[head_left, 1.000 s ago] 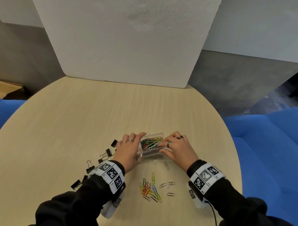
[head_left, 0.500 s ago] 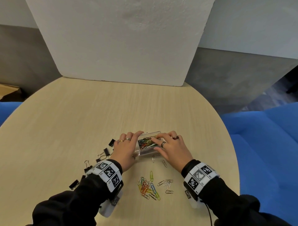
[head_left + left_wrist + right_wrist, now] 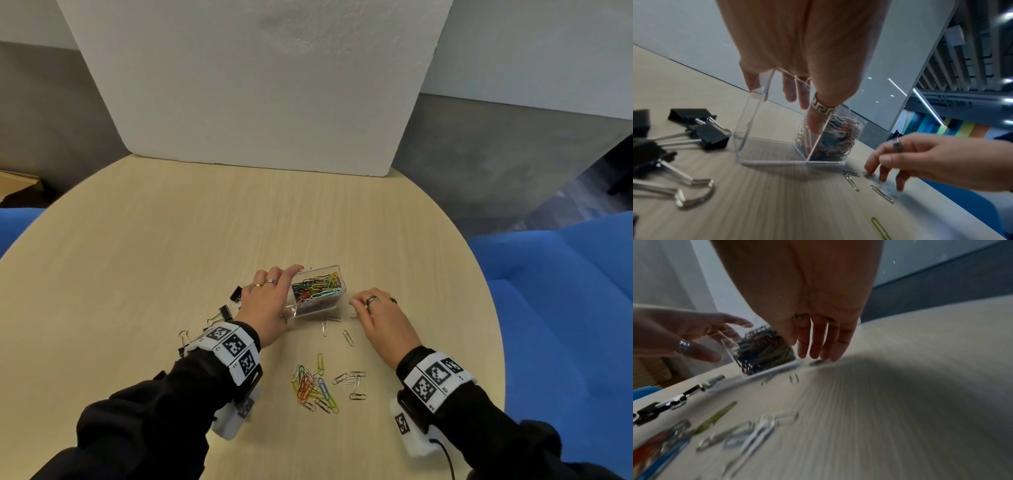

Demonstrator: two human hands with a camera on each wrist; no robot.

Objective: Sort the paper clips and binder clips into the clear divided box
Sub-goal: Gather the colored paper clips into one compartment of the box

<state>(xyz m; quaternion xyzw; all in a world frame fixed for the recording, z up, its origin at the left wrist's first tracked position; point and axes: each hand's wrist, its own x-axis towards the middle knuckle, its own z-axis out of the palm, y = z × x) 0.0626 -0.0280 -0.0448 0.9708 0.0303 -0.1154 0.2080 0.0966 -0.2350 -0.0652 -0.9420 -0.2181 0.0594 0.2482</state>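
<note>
The clear divided box [image 3: 337,274] stands on the table; its right compartment is full of coloured paper clips [image 3: 836,138] and its left compartment [image 3: 766,146] holds nothing. My left hand [image 3: 279,296] grips the box's left end, fingers over the rim and thumb on the near side. Just right of the box, my right hand [image 3: 356,305] has its fingertips down on a silver paper clip [image 3: 868,175]. More loose clips lie near me: a coloured pile [image 3: 313,385] and several silver ones [image 3: 352,380]. Black binder clips [image 3: 222,313] lie left of my left hand.
The round wooden table [image 3: 171,240] ends close on the right, with blue seating [image 3: 565,308] beyond the edge. A white foam board [image 3: 257,85] stands upright at the table's back. Two silver clips [image 3: 347,337] lie just in front of the box.
My right hand has left the top of the box and moved right and down to the table beside it. My left hand keeps its grip on the box.
</note>
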